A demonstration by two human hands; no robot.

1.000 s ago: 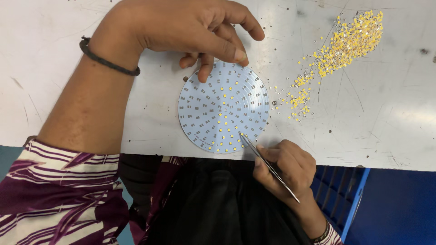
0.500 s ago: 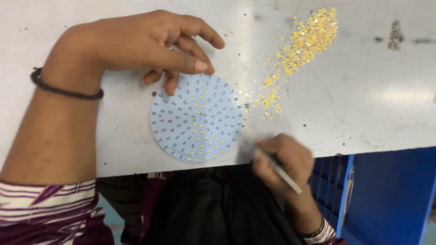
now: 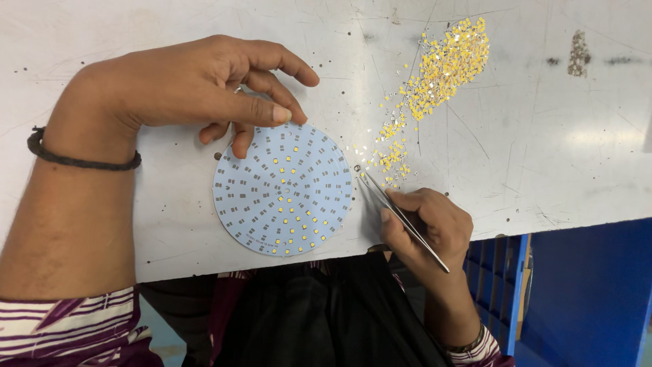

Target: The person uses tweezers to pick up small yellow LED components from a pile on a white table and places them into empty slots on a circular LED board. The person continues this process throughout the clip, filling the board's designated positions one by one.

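Since the earlier picture the tweezers [image 3: 402, 219], pinched in the right hand [image 3: 428, 228], are swung from the round board [image 3: 282, 190] toward the yellow chips [image 3: 435, 75] scattered to its right, while the board's far edge is pinned by the left hand [image 3: 183, 88], fingertips only; anything at the tips is too small to tell.

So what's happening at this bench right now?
A person sits at a scuffed white table. The left hand steadies a round pale-blue circuit disc by its upper edge; many of its pads carry small yellow chips, others are bare. The right hand holds thin metal tweezers, tips off the disc's right edge, at the near end of a loose scatter of tiny yellow chips.
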